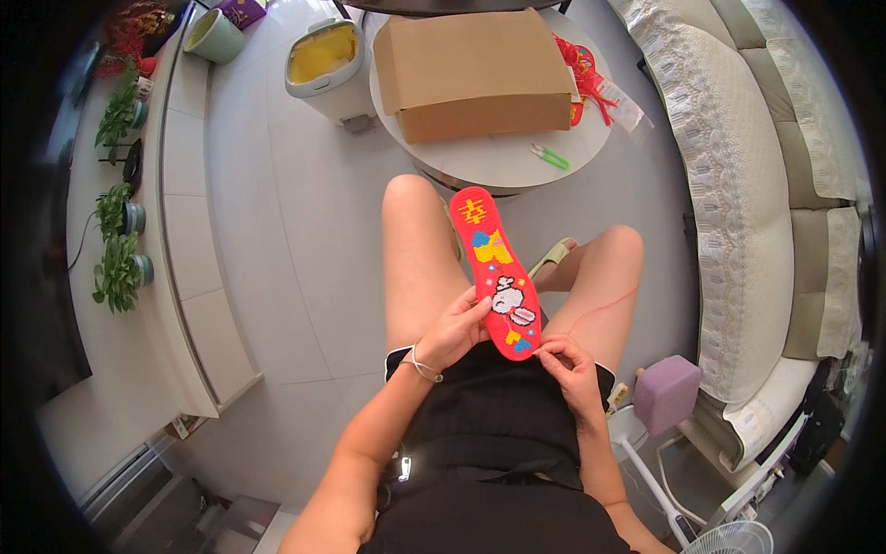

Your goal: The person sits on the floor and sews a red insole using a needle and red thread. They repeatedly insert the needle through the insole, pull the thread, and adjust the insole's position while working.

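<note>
A red embroidered insole [495, 239] is held over my lap, its heel end towards me. It bears a yellow written character, a yellow-and-blue motif, a white rabbit and small hearts. My left hand [458, 325] grips its left edge, thumb on top beside the rabbit and fingers underneath. At the lower right edge of the heel, my right hand [569, 367] pinches with thumb and fingertips. Whether a needle is between those fingertips is too small to tell. A fine red thread [609, 302] runs from near the right hand across my right thigh.
On the round table [477, 165] are a cardboard box [484, 62], green thread snips [552, 157] and red skeins [588, 83]. A lidless-looking bin [325, 90] stands left of it. A sofa [740, 208], purple cushioned block [666, 393] and fan [734, 539] are right; potted plants [121, 277] left.
</note>
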Tool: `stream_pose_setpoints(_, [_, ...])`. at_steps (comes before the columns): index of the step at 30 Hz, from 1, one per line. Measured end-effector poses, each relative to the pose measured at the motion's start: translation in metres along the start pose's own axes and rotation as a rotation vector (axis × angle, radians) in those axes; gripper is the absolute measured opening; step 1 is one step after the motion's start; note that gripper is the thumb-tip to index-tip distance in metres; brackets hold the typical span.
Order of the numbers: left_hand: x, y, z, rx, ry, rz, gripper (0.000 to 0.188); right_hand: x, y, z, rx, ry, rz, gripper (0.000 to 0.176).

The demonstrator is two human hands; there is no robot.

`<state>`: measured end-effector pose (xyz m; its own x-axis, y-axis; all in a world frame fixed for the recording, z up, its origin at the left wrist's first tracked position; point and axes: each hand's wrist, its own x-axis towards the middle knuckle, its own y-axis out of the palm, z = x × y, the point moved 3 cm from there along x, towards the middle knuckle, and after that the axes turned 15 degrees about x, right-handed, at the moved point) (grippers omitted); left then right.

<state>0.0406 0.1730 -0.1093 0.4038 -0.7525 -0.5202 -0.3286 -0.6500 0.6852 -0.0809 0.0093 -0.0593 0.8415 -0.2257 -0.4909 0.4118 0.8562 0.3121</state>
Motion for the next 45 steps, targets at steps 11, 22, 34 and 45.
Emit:
stream_pose_setpoints(11, [-0.005,0.007,-0.006,0.085,-0.006,-0.032,0.037,0.01,0.024,0.028,-0.452,-0.238,-0.048,0.01])
stream_pose_setpoints(22, [-0.007,0.007,-0.01,0.092,-0.027,0.011,0.049,0.011,0.027,0.023,-0.494,-0.21,-0.106,0.007])
stream_pose_setpoints(34, [-0.007,0.01,-0.011,0.071,-0.042,0.001,0.044,0.015,0.011,0.008,-0.204,-0.107,-0.157,0.008])
stream_pose_setpoints(45, [-0.005,0.007,-0.01,0.044,-0.046,-0.004,0.043,0.016,0.012,0.005,-0.172,-0.047,-0.143,0.009])
